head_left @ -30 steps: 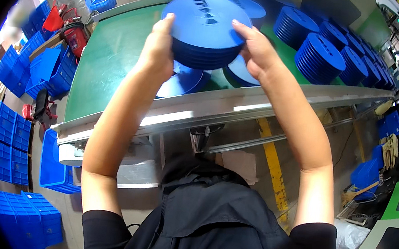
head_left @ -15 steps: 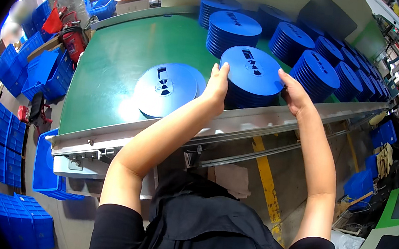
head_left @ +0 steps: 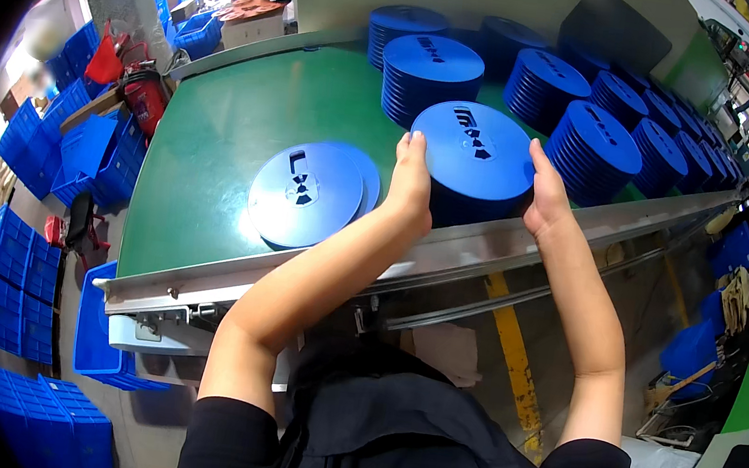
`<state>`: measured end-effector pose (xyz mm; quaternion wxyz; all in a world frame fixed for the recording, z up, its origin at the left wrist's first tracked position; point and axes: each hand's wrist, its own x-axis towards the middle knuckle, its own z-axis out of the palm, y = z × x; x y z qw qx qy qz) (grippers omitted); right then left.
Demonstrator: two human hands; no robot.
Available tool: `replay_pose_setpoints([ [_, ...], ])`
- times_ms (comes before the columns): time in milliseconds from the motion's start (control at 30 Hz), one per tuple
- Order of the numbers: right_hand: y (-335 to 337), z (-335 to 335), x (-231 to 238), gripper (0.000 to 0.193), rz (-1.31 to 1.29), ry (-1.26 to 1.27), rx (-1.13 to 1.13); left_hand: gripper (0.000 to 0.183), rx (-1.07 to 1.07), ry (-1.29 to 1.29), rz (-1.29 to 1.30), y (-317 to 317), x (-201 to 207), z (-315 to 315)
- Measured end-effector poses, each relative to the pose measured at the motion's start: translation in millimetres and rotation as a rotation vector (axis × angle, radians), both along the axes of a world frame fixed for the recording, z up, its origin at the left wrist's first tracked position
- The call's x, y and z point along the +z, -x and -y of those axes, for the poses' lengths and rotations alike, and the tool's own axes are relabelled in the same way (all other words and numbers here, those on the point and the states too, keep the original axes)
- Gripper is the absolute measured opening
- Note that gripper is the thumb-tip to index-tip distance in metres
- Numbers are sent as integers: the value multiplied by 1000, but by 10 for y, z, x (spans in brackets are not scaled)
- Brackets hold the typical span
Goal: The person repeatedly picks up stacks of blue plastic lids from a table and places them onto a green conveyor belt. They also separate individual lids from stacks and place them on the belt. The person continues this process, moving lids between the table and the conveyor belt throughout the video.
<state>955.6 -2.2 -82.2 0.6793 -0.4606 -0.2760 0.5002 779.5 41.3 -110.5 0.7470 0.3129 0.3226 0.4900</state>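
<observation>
Where the green conveyor belt [head_left: 220, 121] runs away between metal side rails, its right part carries rows of stacked blue plastic reels [head_left: 600, 135]. Nearer the person, by the front rail [head_left: 201, 276], stands the held reel stack [head_left: 473, 157], upright, with dark cut-outs in its top disc; another stack [head_left: 432, 71] rises just behind it. To its left, well clear of the other stacks, two loose reels [head_left: 304, 202] lie flat and overlapping.

The person's hands are spread as wide as this stack and cup it from opposite sides: the left hand [head_left: 413, 183] presses its left side, thumb up at the rim, and the right hand [head_left: 548, 194] lies along its right side, thumb pointing up. The other fingers are mostly hidden, and shadow makes it hard to tell whether the base rests fully on the belt.

A second ago the hands had the stack raised above the loose reels; now it is lower and to their right. Against half a second ago, little differs.
</observation>
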Motion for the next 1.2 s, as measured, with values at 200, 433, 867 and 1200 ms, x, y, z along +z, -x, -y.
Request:
replay_pose_setpoints([
  [200,318,154,691,42,-68,-325,45,46,181,-306,226,82,644,64],
  [433,341,-830,1427,46,129,-331,36,41,234,-260,193,189,1609,-655],
  [867,-71,-1953,742,83,517,-204,39,65,100,-239,-376,222,1152,-1856],
  [1200,-98,-2125,256,72,211,-388,-3,65,167,-482,-23,34,485,-2016],
])
